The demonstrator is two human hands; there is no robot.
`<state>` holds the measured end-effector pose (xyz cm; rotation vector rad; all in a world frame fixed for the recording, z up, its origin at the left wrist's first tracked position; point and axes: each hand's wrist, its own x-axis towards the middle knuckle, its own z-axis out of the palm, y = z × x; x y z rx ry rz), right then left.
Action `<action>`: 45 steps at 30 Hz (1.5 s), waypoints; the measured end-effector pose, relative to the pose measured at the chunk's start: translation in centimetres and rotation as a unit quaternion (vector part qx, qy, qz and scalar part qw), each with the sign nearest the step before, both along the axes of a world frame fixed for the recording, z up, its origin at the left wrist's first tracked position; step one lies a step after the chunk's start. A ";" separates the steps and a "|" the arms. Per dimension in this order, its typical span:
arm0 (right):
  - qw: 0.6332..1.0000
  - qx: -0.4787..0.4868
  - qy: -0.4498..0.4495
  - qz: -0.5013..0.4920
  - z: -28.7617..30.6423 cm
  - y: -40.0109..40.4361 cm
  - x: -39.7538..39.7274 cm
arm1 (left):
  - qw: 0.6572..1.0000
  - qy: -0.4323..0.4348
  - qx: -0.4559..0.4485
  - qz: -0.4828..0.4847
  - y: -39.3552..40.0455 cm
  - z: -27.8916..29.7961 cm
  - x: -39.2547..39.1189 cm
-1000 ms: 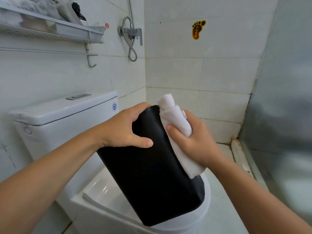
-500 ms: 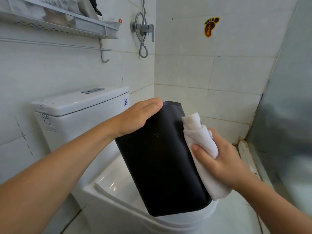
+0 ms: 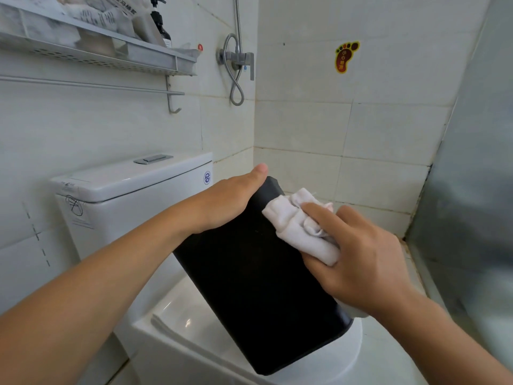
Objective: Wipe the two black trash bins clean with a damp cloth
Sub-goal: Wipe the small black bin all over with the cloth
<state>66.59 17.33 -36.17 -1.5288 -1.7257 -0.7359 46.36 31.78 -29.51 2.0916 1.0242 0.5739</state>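
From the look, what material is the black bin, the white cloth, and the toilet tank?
Black bin: probably matte plastic, with a smooth, dull surface and rounded moulded edges. White cloth: soft woven fabric, likely cotton, since it bunches into folds under the right hand. Toilet tank: glazed ceramic by its look, white, glossy and rigid.

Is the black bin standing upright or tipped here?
Tipped. The black trash bin leans on the toilet lid, top end angled away, left hand steadying it.
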 end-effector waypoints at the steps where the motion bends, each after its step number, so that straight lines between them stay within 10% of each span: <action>1: 1.000 0.010 -0.013 0.003 0.2 -0.2 -0.3 | 1.000 0.008 0.003 0.004 0.1 0.0 0.1; 9: 0.986 -0.087 -0.134 0.048 -0.8 0.0 -4.1 | 1.000 -0.011 0.017 -0.017 -1.0 0.0 1.3; 45: 0.985 -0.047 0.162 0.027 -2.1 1.3 4.4 | 0.981 -0.024 0.162 -0.100 0.0 -1.7 0.3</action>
